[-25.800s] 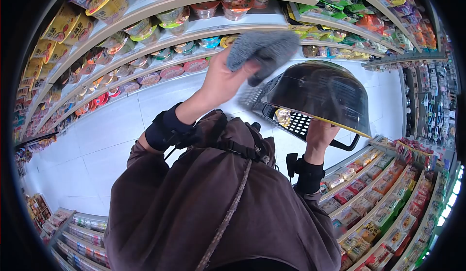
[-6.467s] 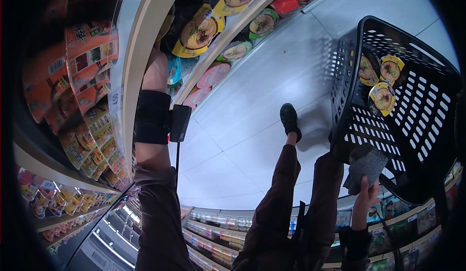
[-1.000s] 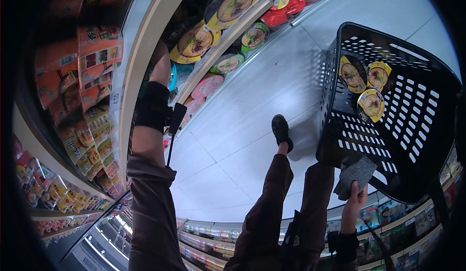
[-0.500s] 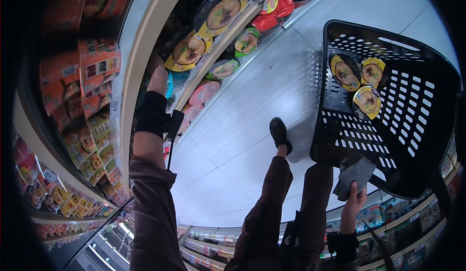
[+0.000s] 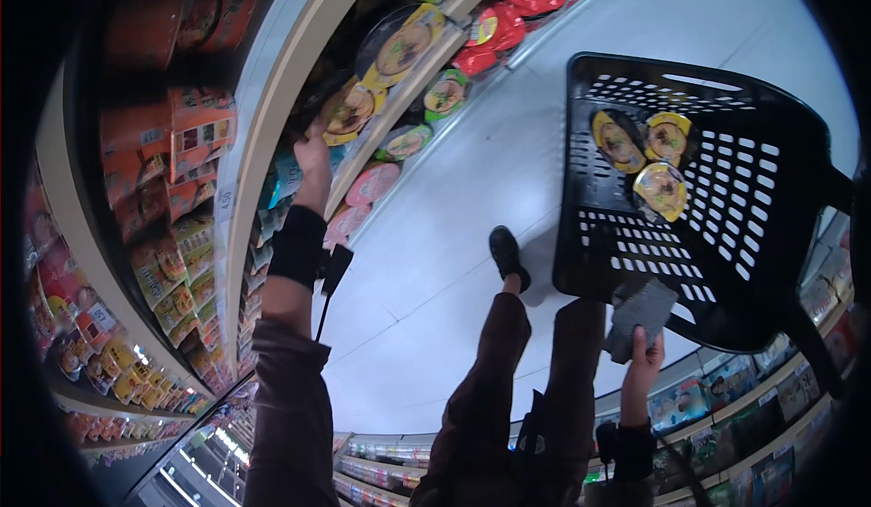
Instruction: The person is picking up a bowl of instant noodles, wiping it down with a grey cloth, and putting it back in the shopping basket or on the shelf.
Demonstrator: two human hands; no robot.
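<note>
On the shelf at the upper left, my left hand [image 5: 313, 155] reaches to the dark side of a yellow-lidded instant noodle bowl [image 5: 352, 113]. Its fingertips are lost in shadow beside that bowl. Behind it on the same shelf stands another yellow-lidded noodle bowl [image 5: 404, 49]. My right hand [image 5: 642, 362] has its fingers closed on a grey cloth [image 5: 646, 312], which overlaps the near rim of a black shopping basket [image 5: 771, 275]. Inside the basket lie three noodle bowls [image 5: 660, 191] with yellow lids.
Orange noodle packets [image 5: 204, 135] fill the shelving on the left. Lower down sit green-lidded bowls [image 5: 446, 95], pink-lidded bowls [image 5: 372, 183] and red packs [image 5: 494, 37]. Pale floor tiles [image 5: 435, 262] run between the shelves, with my shoe [image 5: 508, 255] on them. More stocked shelves [image 5: 726, 416] line the bottom right.
My left hand has drawn partly out of the shelf's depth and now shows beside the front noodle bowl. My right hand keeps hold of the grey cloth. The whole view has shifted slightly.
</note>
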